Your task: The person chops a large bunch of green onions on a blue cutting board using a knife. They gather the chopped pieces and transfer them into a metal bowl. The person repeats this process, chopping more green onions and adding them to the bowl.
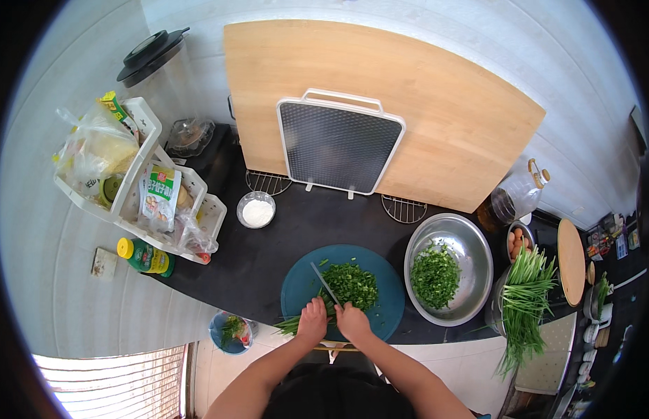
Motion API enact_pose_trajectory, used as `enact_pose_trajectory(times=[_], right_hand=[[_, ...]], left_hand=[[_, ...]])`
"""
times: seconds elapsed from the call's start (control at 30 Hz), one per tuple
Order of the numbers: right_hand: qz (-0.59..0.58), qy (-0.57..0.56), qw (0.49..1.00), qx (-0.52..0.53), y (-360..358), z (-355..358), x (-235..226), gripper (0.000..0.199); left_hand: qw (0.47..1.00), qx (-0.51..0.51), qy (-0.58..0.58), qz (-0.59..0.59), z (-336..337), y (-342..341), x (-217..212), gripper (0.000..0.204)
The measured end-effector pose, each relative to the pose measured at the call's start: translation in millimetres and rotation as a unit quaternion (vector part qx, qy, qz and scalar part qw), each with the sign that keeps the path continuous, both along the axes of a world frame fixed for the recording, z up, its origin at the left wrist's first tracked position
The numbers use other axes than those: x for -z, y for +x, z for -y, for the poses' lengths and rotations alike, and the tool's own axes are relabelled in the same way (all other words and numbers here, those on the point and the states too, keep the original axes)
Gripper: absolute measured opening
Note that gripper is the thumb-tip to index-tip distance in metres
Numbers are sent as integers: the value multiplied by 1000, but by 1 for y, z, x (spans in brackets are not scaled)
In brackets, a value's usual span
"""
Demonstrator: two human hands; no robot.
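Head view, my count: one round teal cutting board (387, 318) under both hands; left hand (312, 321) clenched on one knife (325, 283); right hand (352, 322) curled over one chive bundle (291, 325). One steel bowl (478, 260) of chopped greens sits right of them.

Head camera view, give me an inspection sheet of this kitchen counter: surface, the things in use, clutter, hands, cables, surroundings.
Surface: dark counter, with a round teal cutting board at its front edge.
Things in use: knife over a pile of chopped greens; uncut stalks stick out to the left on the board.
Clutter: steel bowl of chopped greens, bunch of long green stalks, small bowl of white powder, white rack with packets, oil jug, eggs.
Hands: left hand on the stalks; right hand at the knife handle.
Cables: nothing seen.
Surroundings: large wooden board and a white-framed mesh tray lean on the tiled wall.
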State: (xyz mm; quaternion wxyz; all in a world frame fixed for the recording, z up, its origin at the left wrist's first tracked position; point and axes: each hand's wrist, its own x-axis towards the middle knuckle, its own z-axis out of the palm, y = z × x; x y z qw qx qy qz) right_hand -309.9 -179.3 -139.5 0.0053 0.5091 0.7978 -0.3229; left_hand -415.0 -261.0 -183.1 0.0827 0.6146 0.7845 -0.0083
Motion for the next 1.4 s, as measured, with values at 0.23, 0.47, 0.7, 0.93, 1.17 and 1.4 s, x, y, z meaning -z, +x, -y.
enact_pose_trajectory(times=[0.23,0.47,0.7,0.93,1.17,1.4], right_hand=[[-55,-20,998,34,34,-14,-32,39],[-47,-12,999,6,47,8,-49,40],[-16,1,1000,-18,48,16,-40,43],[21,4,998,-67,44,12,-33,41],[56,-23,993,-102,31,2,-26,38],[75,-74,987,-119,7,-11,-17,36]], left_hand=[[996,-19,37,76,-4,-3,-35,77],[984,-38,97,144,4,-10,-38,71],[964,-65,158,202,8,-14,-10,46],[914,-122,241,303,7,-14,-3,35],[919,-95,244,295,0,-17,0,29],[932,-90,223,272,-1,-18,0,27]])
